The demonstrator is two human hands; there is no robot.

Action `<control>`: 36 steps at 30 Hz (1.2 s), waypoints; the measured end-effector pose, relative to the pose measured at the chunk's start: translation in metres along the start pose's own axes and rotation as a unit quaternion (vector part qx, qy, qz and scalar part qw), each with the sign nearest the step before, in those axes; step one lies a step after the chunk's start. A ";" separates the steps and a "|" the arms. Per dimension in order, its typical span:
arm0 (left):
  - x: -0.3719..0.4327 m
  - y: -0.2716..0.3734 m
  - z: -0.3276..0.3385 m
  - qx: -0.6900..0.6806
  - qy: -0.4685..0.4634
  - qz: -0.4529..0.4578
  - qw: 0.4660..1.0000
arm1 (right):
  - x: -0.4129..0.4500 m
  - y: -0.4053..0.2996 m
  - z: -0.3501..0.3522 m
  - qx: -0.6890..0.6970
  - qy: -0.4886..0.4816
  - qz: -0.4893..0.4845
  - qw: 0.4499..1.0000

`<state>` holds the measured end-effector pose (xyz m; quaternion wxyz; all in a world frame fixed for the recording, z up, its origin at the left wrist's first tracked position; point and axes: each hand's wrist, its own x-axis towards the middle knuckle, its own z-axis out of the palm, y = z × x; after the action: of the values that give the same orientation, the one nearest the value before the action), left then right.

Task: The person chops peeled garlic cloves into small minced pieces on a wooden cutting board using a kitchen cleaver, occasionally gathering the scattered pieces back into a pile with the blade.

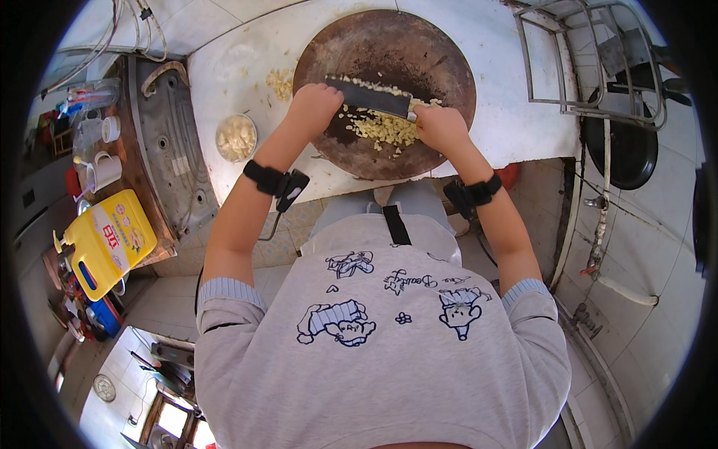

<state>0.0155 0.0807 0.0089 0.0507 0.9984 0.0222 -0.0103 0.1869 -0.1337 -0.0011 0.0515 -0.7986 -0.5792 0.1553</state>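
My right hand [440, 128] grips the handle of a dark-bladed cleaver [370, 101]. At the other end of the blade, my left hand [318, 104] has its fingers closed at the front corner. Small pale bits cling along the blade's far edge. Beneath and on the near side of the cleaver lies a spread of chopped pale yellow pieces, apparently garlic [387, 129]. All this is on a thick round wooden chopping block [381, 42] with a dark, worn middle. Left of the block stands a small round bowl of whole peeled cloves [236, 138].
More chopped bits [279, 84] lie on the white countertop [241, 73] beside the block. A metal rack [594, 62] is at the right, near a black pan [622, 140]. A yellow oil jug [112, 241] and a mug [105, 171] stand at the left.
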 end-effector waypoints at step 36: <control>0.039 0.019 -0.043 -0.112 -0.017 0.062 0.992 | -0.031 0.046 -0.058 0.180 -0.120 0.032 0.976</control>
<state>0.0563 0.0680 0.0531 0.1635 0.9855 -0.0400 -0.0214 0.2383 -0.1722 0.0474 0.1193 -0.7697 -0.5183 0.3532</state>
